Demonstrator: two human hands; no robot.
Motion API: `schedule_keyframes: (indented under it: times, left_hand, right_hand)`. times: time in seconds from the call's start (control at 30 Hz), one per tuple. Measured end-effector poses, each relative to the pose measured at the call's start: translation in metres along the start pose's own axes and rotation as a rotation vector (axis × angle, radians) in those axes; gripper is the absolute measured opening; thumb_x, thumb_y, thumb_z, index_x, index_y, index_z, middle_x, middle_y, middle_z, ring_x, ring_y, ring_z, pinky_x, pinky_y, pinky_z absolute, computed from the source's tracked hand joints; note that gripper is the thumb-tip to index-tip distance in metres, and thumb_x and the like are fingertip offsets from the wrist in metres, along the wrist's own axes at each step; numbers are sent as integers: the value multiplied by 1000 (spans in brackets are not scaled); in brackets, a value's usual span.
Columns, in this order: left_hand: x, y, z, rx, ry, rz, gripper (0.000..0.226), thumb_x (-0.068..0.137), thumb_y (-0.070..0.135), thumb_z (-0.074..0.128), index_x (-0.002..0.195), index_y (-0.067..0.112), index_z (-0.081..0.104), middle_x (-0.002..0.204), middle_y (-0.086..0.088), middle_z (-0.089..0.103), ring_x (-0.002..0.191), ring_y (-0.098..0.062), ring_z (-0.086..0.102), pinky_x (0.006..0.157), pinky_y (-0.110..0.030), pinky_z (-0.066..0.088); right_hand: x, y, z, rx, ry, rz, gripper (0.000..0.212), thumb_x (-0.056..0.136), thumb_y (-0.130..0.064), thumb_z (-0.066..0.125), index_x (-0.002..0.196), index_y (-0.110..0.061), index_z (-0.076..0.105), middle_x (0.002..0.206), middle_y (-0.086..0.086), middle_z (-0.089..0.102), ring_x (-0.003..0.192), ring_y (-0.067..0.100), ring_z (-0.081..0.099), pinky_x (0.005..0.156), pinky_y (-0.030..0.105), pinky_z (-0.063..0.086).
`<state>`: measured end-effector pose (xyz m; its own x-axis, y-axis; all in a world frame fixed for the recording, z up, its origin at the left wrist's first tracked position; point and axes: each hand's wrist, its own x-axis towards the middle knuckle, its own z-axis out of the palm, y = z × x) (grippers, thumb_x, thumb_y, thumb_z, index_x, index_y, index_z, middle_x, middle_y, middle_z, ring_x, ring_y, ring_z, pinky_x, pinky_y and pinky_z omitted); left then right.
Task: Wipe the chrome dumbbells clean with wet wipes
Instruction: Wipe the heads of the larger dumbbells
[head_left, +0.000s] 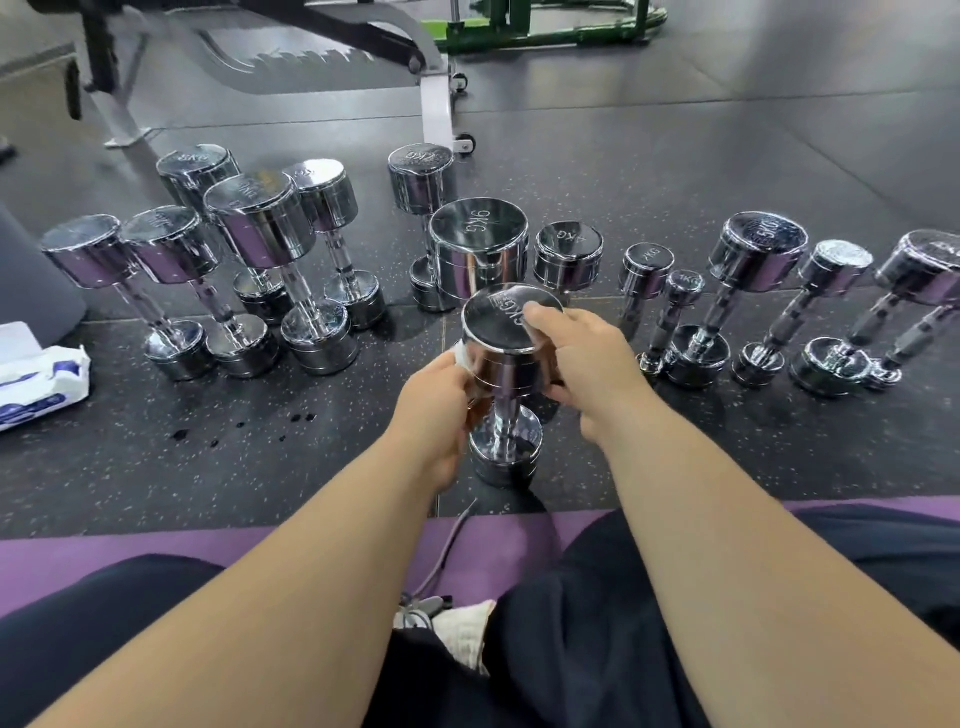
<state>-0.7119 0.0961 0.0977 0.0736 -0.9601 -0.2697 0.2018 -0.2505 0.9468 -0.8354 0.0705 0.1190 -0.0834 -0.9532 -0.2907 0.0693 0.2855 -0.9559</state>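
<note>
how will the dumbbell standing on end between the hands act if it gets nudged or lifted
Probably heavy for its size: the dumbbell looks like solid chrome. Standing on one end, it could tip if pushed, then roll on its round heads. The polished surface, perhaps damp from the wipe, may feel slippery.
</note>
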Motion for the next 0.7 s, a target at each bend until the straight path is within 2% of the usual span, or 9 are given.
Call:
schedule_keyframes:
  times: [0.13, 0.23, 0.33, 0.37, 0.43, 0.5, 0.57, 0.63, 0.7]
  left_hand:
    - [3, 2, 0, 107, -49, 41, 42, 96, -2, 35, 90, 22, 69, 68, 18, 69, 55, 9, 59, 61, -16, 45]
    - [10, 1, 6, 118, -110, 11, 32, 100, 11, 43, 106, 26, 71, 78, 19, 70, 66, 7, 59, 70, -18, 44]
    - [23, -1, 18, 144, -184, 25, 34, 96, 10, 47, 99, 30, 74, 89, 15, 73, 78, -3, 59, 75, -23, 45]
    - [29, -4, 25, 201, -208, 33, 34, 95, 11, 48, 99, 31, 75, 92, 14, 73, 80, -6, 59, 73, -25, 44]
    - [42, -14, 40, 372, -225, 34, 29, 93, 12, 49, 100, 26, 74, 88, 9, 70, 73, -12, 54, 66, -28, 39]
    - [52, -30, 58, 515, -235, 40, 27, 92, 9, 43, 97, 17, 68, 78, 0, 62, 67, -19, 47, 62, -29, 34]
    - [57, -45, 73, 695, -261, 87, 27, 94, 11, 39, 102, 18, 64, 83, -3, 61, 74, -25, 53, 66, -32, 37]
    - [61, -56, 86, 969, -312, 153, 28, 99, 16, 35, 117, 16, 57, 101, -5, 62, 93, -30, 57, 73, -32, 38]
    - [66, -67, 102, 1186, -395, 222, 19, 101, 17, 34, 111, 11, 49, 116, -13, 62, 105, -36, 56, 81, -37, 42]
  right_hand:
    - [6, -14, -17, -32, -116, 136, 17, 91, -27, 64, 107, -23, 66, 94, -2, 65, 83, 22, 65, 84, 41, 57]
    - [8, -23, -32, 14, -101, 207, 10, 92, -18, 61, 95, -25, 66, 102, 3, 62, 80, 26, 66, 77, 41, 57]
    - [7, -27, -46, 77, 11, 266, 6, 84, -13, 55, 83, -18, 58, 92, 4, 56, 76, 24, 62, 70, 37, 57]
    - [7, -26, -51, 43, 102, 249, 7, 83, -16, 53, 78, -17, 57, 87, 2, 55, 80, 24, 61, 71, 36, 56]
    - [11, -19, -58, -81, 293, 186, 22, 85, -30, 52, 68, -16, 58, 84, 0, 56, 89, 25, 58, 83, 42, 54]
    - [16, -10, -65, -138, 419, 172, 37, 85, -51, 50, 81, -17, 62, 92, 2, 60, 90, 25, 57, 91, 45, 52]
    - [23, -1, -74, -36, 463, 239, 59, 75, -66, 51, 98, -13, 62, 103, 6, 64, 86, 23, 59, 76, 39, 55]
    - [33, 12, -91, 139, 546, 332, 68, 59, -68, 56, 99, -14, 63, 106, 7, 68, 78, 22, 59, 60, 31, 48]
    - [44, 30, -109, 266, 634, 408, 66, 60, -64, 56, 102, -15, 67, 105, 4, 71, 76, 23, 60, 60, 31, 46]
